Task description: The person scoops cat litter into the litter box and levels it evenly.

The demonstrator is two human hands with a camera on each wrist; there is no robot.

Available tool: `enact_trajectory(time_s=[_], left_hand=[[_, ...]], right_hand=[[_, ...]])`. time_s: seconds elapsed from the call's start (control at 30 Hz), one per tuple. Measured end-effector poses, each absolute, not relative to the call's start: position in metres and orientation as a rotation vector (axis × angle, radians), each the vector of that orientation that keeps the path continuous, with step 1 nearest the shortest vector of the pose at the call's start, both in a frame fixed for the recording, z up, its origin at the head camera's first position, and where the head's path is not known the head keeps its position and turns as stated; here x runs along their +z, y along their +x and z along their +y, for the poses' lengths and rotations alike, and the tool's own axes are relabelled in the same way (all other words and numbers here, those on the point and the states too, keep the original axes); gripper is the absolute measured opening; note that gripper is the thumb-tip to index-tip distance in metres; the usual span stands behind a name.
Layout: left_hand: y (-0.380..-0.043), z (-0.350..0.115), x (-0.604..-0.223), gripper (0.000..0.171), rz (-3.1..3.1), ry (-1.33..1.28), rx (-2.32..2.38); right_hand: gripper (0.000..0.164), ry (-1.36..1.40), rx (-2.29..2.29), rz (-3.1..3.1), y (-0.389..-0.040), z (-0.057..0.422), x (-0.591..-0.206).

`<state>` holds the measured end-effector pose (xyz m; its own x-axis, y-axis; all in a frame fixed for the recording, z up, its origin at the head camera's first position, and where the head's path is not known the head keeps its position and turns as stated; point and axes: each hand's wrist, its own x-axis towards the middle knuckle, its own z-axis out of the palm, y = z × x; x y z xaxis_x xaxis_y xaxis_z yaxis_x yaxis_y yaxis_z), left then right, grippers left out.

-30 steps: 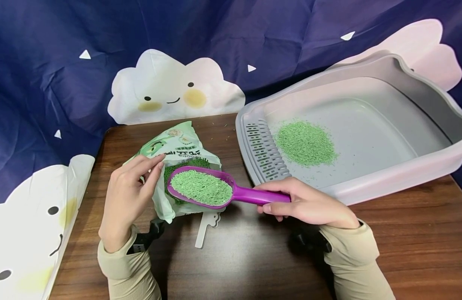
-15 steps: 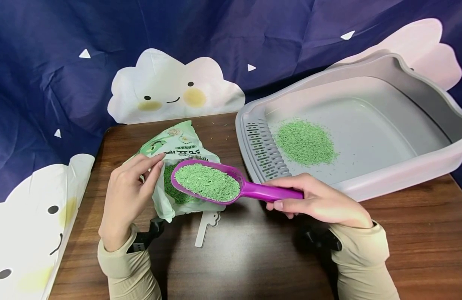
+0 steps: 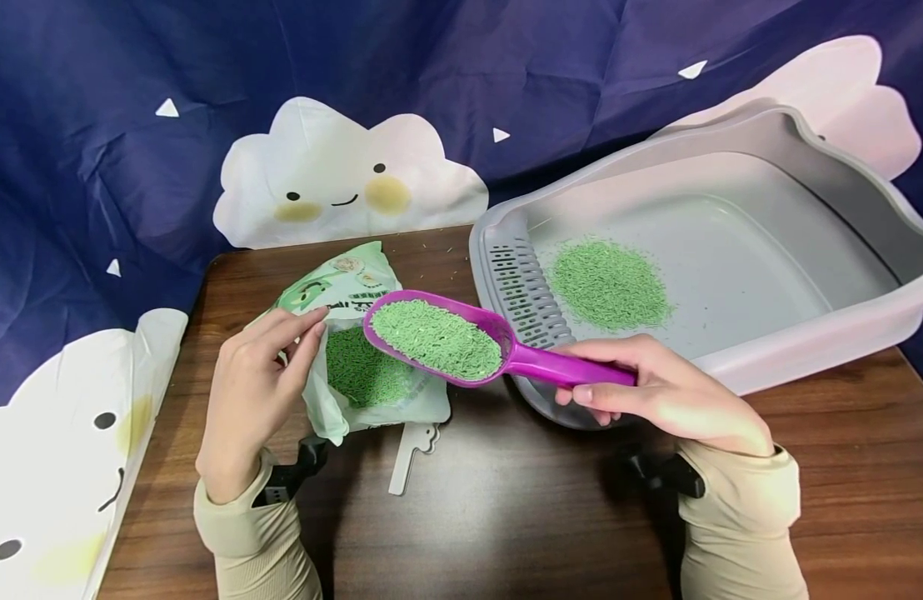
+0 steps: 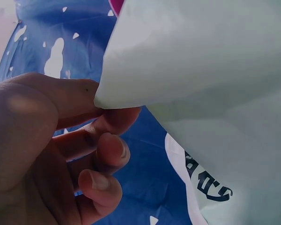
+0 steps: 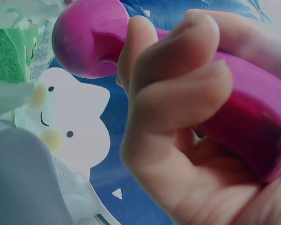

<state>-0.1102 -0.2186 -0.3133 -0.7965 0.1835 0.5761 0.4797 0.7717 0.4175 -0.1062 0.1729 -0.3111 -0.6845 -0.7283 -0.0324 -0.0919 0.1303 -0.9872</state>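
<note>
My right hand (image 3: 656, 387) grips the handle of a purple scoop (image 3: 536, 360), its fingers curled round it in the right wrist view. Green litter pellets (image 3: 435, 337) fill the scoop, which is held level above the right part of an opened bag (image 3: 424, 408). Between thumb and forefinger, my left hand (image 3: 255, 383) pinches the bag's left edge; the left wrist view shows the pale film (image 4: 126, 84) in that pinch. More green pellets (image 3: 364, 371) show inside the bag's mouth.
A grey litter box (image 3: 731, 242) with a slotted step stands at the right, holding a pile of pellets (image 3: 611, 283). A small pale flat-handled item (image 3: 405, 467) lies partly under the bag. A few stray pellets dot the table (image 3: 506, 517). A blue cloud-print cloth (image 3: 566, 75) hangs behind.
My right hand has lifted the loaded scoop and moved it right and away from me, uncovering more of the bag's mouth. The left hand and bag stay in place.
</note>
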Motion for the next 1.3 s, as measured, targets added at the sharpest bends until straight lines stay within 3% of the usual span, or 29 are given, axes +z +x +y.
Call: enact_trajectory(time_s=[0.5, 0.83, 1.3], left_hand=[[-0.109, -0.218, -0.313, 0.019, -2.451, -0.493, -0.763], [-0.109, -0.218, -0.313, 0.019, -2.449, -0.496, -0.763], [-0.110, -0.218, -0.313, 0.019, -2.449, -0.492, -0.763]], right_hand=[[0.022, -0.518, -1.605, 2.168, -0.106, 0.196, -0.306], [0.033, -0.354, -1.752, 2.182, -0.107, 0.222, -0.313], [0.030, -0.077, -1.892, 2.203, -0.108, 0.244, -0.319]])
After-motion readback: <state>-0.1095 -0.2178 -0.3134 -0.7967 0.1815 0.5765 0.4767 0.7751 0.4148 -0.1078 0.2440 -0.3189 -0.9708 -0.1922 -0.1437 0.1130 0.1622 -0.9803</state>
